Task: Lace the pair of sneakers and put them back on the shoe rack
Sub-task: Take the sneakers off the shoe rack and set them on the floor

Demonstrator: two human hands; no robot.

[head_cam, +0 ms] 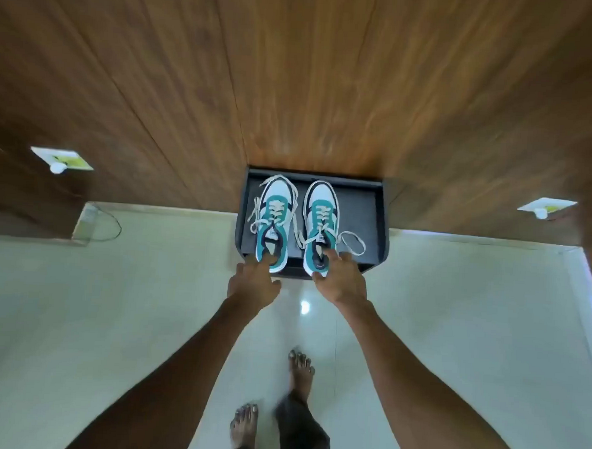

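Two teal, white and black sneakers stand side by side on a dark shoe rack shelf, toes toward the wooden wall. The left sneaker and the right sneaker have cream laces threaded through the eyelets, with loose ends trailing onto the shelf. My left hand grips the heel of the left sneaker, fingers inside its opening. My right hand holds the heel of the right sneaker the same way. A lace loop lies on the shelf just right of my right hand.
A wooden panel wall rises behind the rack. Pale glossy floor tiles spread below. My bare feet stand on the floor. Two white wall fittings sit left and right. A cable lies at the left.
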